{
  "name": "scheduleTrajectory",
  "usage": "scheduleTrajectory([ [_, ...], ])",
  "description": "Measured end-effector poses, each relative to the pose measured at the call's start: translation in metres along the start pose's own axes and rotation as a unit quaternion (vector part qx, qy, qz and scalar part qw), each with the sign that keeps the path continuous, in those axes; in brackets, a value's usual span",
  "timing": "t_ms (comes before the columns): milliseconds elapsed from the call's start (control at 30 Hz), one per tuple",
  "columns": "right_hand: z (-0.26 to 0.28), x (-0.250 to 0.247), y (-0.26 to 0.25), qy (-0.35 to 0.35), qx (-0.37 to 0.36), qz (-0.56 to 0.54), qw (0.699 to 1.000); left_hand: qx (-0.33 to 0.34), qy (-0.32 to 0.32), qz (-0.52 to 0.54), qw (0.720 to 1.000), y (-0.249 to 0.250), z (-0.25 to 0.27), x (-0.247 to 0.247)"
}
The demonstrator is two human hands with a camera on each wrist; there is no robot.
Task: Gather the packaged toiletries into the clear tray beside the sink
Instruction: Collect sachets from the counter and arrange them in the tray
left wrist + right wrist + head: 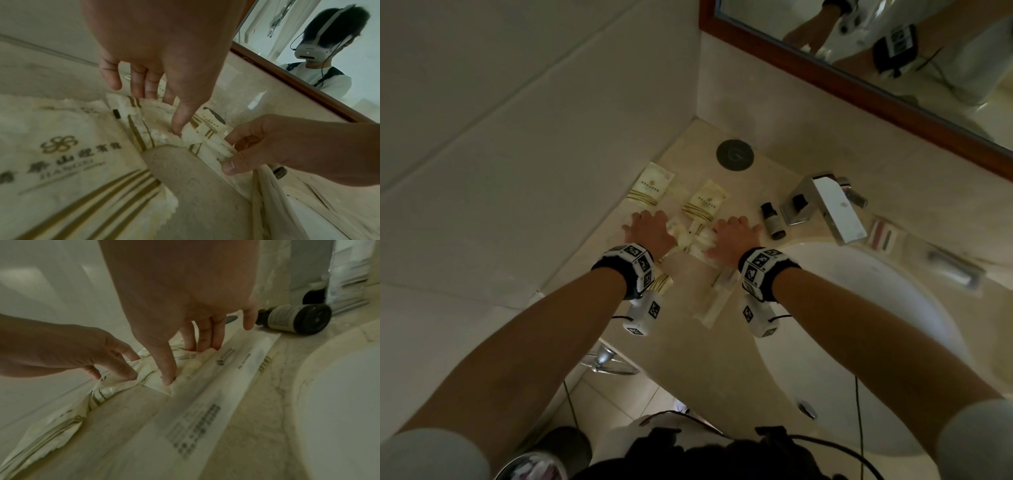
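Several cream toiletry packets with gold stripes lie heaped on the marble counter [698, 346] left of the sink. My left hand [645, 228] [160, 112] pinches a crumpled packet [152, 123] of the heap, fingers behind it and thumb on its front. My right hand [729, 236] [185, 363] pinches the neighbouring packet [191, 368] the same way. Two flat packets [652, 188] [703, 205] lie just beyond the hands. A long thin packet [717, 301] [197, 410] lies under my right wrist. The clear tray [914, 255] stands right of the faucet, far from both hands.
A small dark bottle [774, 221] [296, 319] lies on its side right of my right hand. The chrome faucet [825, 209] stands behind the white basin [859, 308]. A round dark cover [734, 154] sits near the back corner. Wall tiles close off the left side.
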State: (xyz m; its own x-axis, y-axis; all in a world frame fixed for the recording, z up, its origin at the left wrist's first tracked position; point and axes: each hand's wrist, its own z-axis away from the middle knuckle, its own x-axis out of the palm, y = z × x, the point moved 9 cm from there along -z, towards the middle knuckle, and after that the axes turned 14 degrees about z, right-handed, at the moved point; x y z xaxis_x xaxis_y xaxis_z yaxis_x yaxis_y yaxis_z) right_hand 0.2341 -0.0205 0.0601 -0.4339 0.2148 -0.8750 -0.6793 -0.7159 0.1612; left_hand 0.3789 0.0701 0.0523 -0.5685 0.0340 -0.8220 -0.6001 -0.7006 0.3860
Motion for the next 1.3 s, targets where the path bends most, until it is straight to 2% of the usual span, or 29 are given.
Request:
scheduleTrajectory([
  [267, -0.002, -0.013, -0.004, 0.047, -0.018, -0.004, 0.999, 0.033, 0.026, -0.023, 0.999, 0.005, 0.0, -0.008],
  [367, -0.002, -0.019, 0.0, 0.051, -0.014, -0.064, 0.997, 0.043, 0.044, 0.012, 0.998, 0.006, 0.0, -0.017],
  [533, -0.001, -0.026, 0.006, 0.044, 0.007, -0.199, 0.979, 0.02, 0.062, 0.145, 0.987, 0.001, 0.005, -0.034],
  [700, 0.008, -0.036, 0.017, 0.056, 0.029, -0.294, 0.954, 0.033, 0.081, 0.171, 0.981, 0.015, 0.014, -0.047],
  [867, 0.021, -0.038, 0.035, 0.079, 0.044, -0.358, 0.929, 0.074, 0.048, 0.18, 0.98, 0.039, 0.022, -0.041],
  [1033, 0.04, -0.027, 0.057, 0.08, 0.074, -0.399, 0.91, 0.101, 0.032, 0.208, 0.972, 0.062, 0.033, -0.028],
  [1300, 0.081, 0.001, 0.099, 0.062, 0.124, -0.443, 0.886, 0.162, -0.014, 0.188, 0.969, 0.113, 0.06, -0.002],
])
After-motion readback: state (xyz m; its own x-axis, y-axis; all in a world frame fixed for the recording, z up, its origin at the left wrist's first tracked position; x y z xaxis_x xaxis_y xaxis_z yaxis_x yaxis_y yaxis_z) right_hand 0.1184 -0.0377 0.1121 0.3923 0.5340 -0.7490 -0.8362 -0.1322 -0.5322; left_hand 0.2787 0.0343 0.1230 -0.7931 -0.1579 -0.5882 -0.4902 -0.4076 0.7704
